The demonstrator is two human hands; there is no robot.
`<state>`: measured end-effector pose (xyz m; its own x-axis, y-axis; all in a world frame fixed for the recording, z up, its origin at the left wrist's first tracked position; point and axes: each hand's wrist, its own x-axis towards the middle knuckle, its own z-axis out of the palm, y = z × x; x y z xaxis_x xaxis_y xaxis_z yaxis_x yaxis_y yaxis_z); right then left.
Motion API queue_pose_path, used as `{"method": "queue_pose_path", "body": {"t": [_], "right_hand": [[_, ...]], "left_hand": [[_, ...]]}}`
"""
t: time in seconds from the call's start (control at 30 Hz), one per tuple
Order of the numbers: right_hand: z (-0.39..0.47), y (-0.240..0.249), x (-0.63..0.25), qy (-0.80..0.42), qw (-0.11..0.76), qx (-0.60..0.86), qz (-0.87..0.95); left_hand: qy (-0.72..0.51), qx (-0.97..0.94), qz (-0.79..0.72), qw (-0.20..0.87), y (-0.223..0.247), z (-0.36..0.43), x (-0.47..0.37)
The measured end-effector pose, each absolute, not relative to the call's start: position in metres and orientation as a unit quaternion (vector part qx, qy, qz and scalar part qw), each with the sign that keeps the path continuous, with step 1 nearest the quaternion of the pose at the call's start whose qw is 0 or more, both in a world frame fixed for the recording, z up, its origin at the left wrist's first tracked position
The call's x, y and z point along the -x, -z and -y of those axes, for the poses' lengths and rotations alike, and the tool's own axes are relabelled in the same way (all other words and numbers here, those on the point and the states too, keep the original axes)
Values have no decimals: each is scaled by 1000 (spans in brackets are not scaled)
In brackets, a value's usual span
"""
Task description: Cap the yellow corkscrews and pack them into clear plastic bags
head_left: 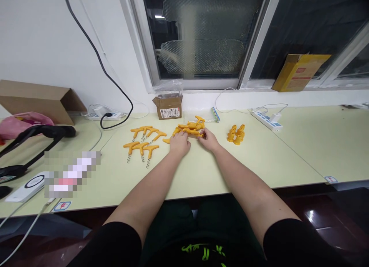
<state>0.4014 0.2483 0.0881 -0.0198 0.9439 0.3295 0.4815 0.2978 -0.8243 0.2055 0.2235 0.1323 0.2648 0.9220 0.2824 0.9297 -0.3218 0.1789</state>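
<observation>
A heap of yellow plastic pieces (190, 128) lies on the table in front of me, with corkscrew handles among them. My left hand (180, 145) rests against the heap's near left side, fingers spread over the pieces and thumb apart. At the right end, my right hand (209, 140) has its fingers curled in on a yellow piece; its fingertips are partly hidden. Left of the heap, several corkscrews (141, 146) with yellow T-shaped handles and metal spirals lie in two rough rows. To the right, several yellow bell-shaped sleeves (238, 135) stand grouped together.
Behind the heap are a small open carton (169, 107) and a clear plastic bag (198, 116). Power strips (266, 120) with cables sit along the wall. At far left lie a black strap (37, 148), a white charger (27, 188) and a large cardboard box (37, 100).
</observation>
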Motion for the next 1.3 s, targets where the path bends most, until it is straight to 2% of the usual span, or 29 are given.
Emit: {"method": "queue_pose_path", "body": {"t": [0.17, 0.33, 0.57, 0.73, 0.8, 1.1, 1.17, 1.3], "right_hand": [[-250, -93, -408, -404, 537, 514, 533], [-250, -107, -414, -512, 534, 519, 428], [-237, -128, -423, -612, 448, 513, 403], [-227, -142, -432, -756, 316, 455, 348], [-224, -148, -433, -798, 292, 418, 321], [-213, -153, -427, -779, 348, 385, 352], [-212, -150, -427, -769, 346, 382, 378], [-211, -146, -426, -787, 307, 370, 386]], "left_hand": [[195, 792, 578, 11, -124, -227, -200], [205, 787, 582, -3, -123, -229, -197], [258, 787, 559, -54, -129, -224, -191], [345, 825, 436, -98, -134, -222, -178], [388, 824, 390, -139, -134, -222, -176], [498, 639, 359, -464, -130, -223, -182], [506, 611, 363, -488, -131, -224, -183], [528, 621, 357, -456, -133, -222, -183]]}}
